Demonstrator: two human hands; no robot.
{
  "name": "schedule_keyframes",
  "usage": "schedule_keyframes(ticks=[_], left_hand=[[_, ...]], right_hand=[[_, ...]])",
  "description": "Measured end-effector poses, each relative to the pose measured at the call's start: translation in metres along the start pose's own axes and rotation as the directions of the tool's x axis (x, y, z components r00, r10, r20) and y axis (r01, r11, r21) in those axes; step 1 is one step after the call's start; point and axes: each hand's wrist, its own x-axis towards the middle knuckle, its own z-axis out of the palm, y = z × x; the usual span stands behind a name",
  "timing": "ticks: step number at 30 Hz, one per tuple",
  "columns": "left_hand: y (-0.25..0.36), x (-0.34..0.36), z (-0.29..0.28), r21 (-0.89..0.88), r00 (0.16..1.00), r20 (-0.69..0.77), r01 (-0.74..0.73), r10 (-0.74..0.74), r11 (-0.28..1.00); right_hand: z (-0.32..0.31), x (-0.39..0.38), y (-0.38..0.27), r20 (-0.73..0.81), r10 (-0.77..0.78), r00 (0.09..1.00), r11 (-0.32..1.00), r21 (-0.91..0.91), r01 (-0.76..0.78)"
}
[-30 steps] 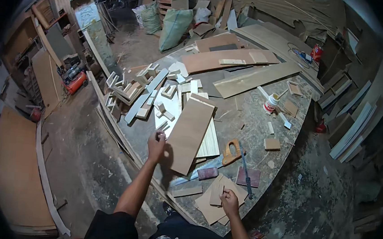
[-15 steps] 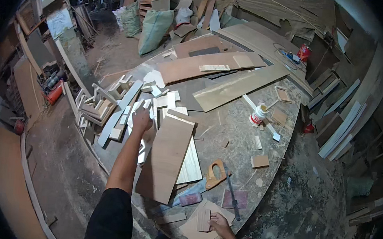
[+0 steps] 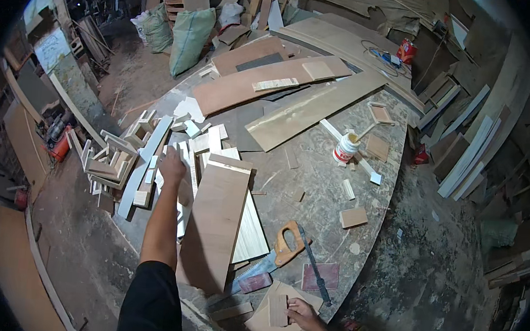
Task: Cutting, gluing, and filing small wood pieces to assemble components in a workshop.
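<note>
My left hand (image 3: 172, 167) reaches over a pile of pale wood offcuts (image 3: 199, 143), left of a wide brown board (image 3: 216, 217). Its fingertips are down among the pieces, so I cannot make out whether they grip one. Near the table's front edge, my right hand (image 3: 304, 315) is closed on the right side of a small wooden block (image 3: 278, 310). That block sits over a thin light-brown panel (image 3: 260, 328). Beyond it are a wooden-handled handsaw (image 3: 289, 244), a dark metal bar (image 3: 315, 266) and a reddish sanding pad (image 3: 320, 277); a second reddish block (image 3: 255, 282) rests by the saw blade.
An open white-and-red glue tub (image 3: 345, 149) with a stick in it stands at the right. Long boards (image 3: 311, 110) cover the table's far part. Small wooden frames (image 3: 110, 164) are heaped at the left edge, beside a long pale strip (image 3: 144, 170). Sacks (image 3: 191, 41) stand behind.
The whole view has shifted, so the scene appears farther left. Against the offcuts, my left hand has come slightly nearer to me. My right hand still holds the small wooden block.
</note>
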Motion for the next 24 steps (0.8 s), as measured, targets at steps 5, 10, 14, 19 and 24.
schedule_keyframes(ticks=[5,10,14,19,24], left_hand=[[0.018,-0.023,-0.081,-0.486,0.931,-0.169,0.207,-0.324,0.849],[0.038,-0.107,-0.134,-0.933,0.911,0.358,0.357,-0.206,-0.042],[0.083,-0.198,-0.168,-0.544,0.76,0.642,0.544,0.101,-0.639],[0.121,-0.317,-0.162,-0.376,0.711,0.608,0.65,0.354,-0.661],[0.172,-0.388,-0.221,-0.457,0.665,0.611,0.739,0.43,-0.494]], right_hand=[[0.003,0.003,0.011,-0.024,-0.067,0.997,0.978,-0.202,0.06],[0.044,-0.026,-0.058,0.007,-0.254,0.967,0.379,-0.919,0.106],[0.017,-0.007,-0.025,0.067,-0.471,0.88,0.232,-0.953,0.196],[0.032,-0.004,-0.058,0.044,-0.409,0.912,0.701,-0.624,0.345],[0.049,-0.018,-0.077,0.087,-0.355,0.931,0.927,-0.101,0.362]])
